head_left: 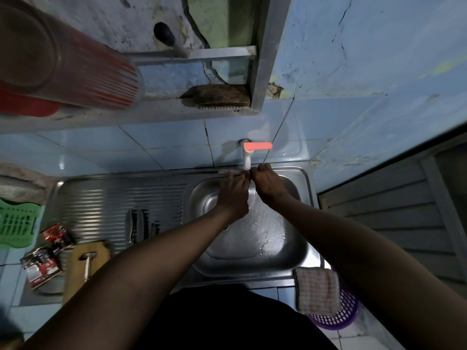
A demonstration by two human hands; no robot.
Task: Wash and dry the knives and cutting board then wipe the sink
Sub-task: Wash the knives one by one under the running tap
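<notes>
A knife (223, 172) lies level under the white tap (246, 161) over the steel sink basin (288, 251). Its blade sticks out to the left. My right hand (267, 184) grips the handle end, just right of the spout. My left hand (233, 195) has its fingers folded over the blade beside it, thumb hidden. Water runs down into the wet basin. Two more knives (137, 224) lie on the ribbed drainboard (101, 203). A wooden cutting board (86, 263) with a handle slot rests at the drainboard's near left corner.
The tap's red lever (257, 145) points right. A checked cloth (316, 289) hangs over a purple basket (346, 311) at the near right. Red packets (48, 253) and a green basket (17, 223) sit at the left. A scrub brush (218, 97) lies on the shelf above.
</notes>
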